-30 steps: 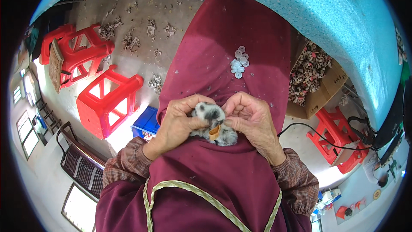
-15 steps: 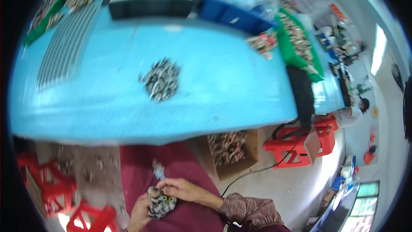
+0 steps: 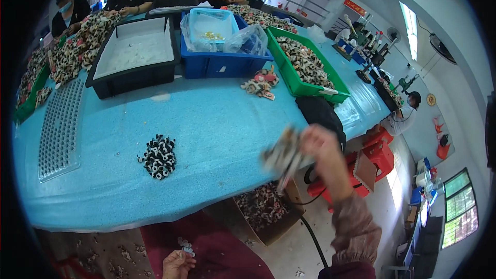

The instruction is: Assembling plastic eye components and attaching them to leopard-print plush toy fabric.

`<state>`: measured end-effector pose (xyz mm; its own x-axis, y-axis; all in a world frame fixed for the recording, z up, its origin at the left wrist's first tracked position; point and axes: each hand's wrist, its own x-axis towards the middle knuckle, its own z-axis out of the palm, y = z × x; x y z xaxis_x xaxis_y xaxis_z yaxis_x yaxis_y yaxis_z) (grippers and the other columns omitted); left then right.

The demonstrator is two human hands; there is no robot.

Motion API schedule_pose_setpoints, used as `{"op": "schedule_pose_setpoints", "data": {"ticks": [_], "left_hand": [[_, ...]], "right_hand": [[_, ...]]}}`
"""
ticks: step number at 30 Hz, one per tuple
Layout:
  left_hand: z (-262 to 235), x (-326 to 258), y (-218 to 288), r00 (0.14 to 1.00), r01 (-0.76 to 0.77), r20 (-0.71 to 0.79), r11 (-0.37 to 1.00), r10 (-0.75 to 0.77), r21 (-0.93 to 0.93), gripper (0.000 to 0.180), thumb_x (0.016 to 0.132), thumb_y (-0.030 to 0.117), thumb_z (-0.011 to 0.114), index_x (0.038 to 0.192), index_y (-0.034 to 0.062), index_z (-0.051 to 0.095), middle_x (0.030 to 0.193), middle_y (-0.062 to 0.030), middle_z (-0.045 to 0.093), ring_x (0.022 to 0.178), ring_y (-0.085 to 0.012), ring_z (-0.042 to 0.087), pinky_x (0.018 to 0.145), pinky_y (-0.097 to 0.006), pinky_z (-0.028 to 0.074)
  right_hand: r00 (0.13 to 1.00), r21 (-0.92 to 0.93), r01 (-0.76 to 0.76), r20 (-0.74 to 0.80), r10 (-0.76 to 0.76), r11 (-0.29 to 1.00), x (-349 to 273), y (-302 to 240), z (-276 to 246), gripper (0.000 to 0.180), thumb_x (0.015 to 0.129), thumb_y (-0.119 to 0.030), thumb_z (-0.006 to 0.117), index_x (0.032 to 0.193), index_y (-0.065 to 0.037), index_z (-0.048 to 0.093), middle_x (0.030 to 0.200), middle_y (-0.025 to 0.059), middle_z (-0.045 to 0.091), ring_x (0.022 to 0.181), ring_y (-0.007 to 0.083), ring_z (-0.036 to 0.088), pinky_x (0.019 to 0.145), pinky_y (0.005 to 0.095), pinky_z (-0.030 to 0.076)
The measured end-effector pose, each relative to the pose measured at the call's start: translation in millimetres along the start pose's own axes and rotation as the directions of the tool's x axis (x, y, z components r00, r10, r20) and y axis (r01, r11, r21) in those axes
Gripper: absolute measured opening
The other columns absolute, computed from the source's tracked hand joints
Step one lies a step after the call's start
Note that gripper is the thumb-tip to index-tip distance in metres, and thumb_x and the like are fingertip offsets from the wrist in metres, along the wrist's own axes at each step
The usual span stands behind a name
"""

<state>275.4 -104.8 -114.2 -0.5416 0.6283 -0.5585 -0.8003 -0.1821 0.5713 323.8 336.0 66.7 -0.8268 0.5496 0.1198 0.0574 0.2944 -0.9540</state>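
My right hand (image 3: 319,142) is raised over the right front edge of the blue-covered table, closed on a furry grey-and-beige plush piece (image 3: 284,154). Motion smears both the hand and the piece. Low over my lap, my left hand (image 3: 178,264) has its fingers curled together; I cannot make out what is in them. Beside its fingertips, several small pale discs (image 3: 185,247) lie on the dark red cloth (image 3: 222,248) over my lap. A heap of small black-and-white ring-like pieces (image 3: 158,157) sits on the table in front of me.
Farther back stand a black tray (image 3: 133,80), a blue crate (image 3: 222,66) and a green bin (image 3: 325,85) full of plush pieces. A clear ridged tray (image 3: 61,129) lies left. Below the table edge is a cardboard box (image 3: 268,232), near red stools (image 3: 380,157). Other people sit opposite.
My right hand has left my lap and swung up and right with the plush piece. My left hand has let go of it and stays low. The view has tilted up.
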Motion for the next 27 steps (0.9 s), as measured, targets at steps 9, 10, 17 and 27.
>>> {"op": "schedule_pose_setpoints", "data": {"ticks": [9, 10, 17, 27], "left_hand": [[-2, -6, -11, 0.999, 0.011, -0.037, 0.996, -0.015, -0.089, 0.014, 0.089, 0.016, 0.058, 0.097, 0.0039, 0.059, 0.092, -0.0083, 0.064, 0.079, -0.0189, 0.061, 0.071, -0.030, 0.050], [-5, -8, -13, 0.999, -0.009, -0.054, 0.995, 0.004, -0.096, 0.014, 0.088, 0.016, 0.059, 0.096, 0.0046, 0.059, 0.091, -0.0081, 0.064, 0.077, -0.0194, 0.062, 0.070, -0.031, 0.050], [6, 5, 3, 0.995, 0.002, -0.094, 0.987, -0.018, -0.161, 0.010, 0.085, 0.010, 0.061, 0.084, 0.0015, 0.056, 0.085, -0.0102, 0.062, 0.072, -0.0194, 0.061, 0.066, -0.030, 0.049], [-27, -21, 5, 0.978, -0.113, -0.193, 0.974, 0.075, -0.196, 0.013, 0.083, 0.014, 0.064, 0.080, 0.0057, 0.055, 0.085, -0.0088, 0.060, 0.074, -0.0218, 0.061, 0.065, -0.033, 0.051]], "right_hand": [[0.836, 0.038, -0.032, -0.547, 0.047, 0.999, 111, 5, -78, 0.020, 0.081, -0.013, 0.067, 0.097, -0.003, 0.061, 0.076, 0.0019, 0.063, 0.059, 0.0078, 0.056, 0.048, 0.0194, 0.044], [0.882, -0.011, -0.059, -0.469, 0.047, 0.998, 105, 8, -50, 0.017, 0.082, -0.011, 0.065, 0.097, -0.004, 0.062, 0.077, 0.0022, 0.063, 0.059, 0.0079, 0.057, 0.048, 0.0192, 0.045], [0.967, -0.417, 0.148, 0.251, -0.043, 0.897, 102, 22, 103, 0.013, 0.079, -0.005, 0.061, 0.092, -0.003, 0.063, 0.080, 0.0087, 0.065, 0.063, 0.0163, 0.061, 0.054, 0.0272, 0.048], [0.876, -0.909, 0.318, 0.172, -0.450, 0.271, 229, 125, 22, 0.031, 0.069, 0.001, 0.063, 0.099, -0.008, 0.058, 0.090, 0.0190, 0.058, 0.088, 0.0361, 0.056, 0.079, 0.0438, 0.045]]}}
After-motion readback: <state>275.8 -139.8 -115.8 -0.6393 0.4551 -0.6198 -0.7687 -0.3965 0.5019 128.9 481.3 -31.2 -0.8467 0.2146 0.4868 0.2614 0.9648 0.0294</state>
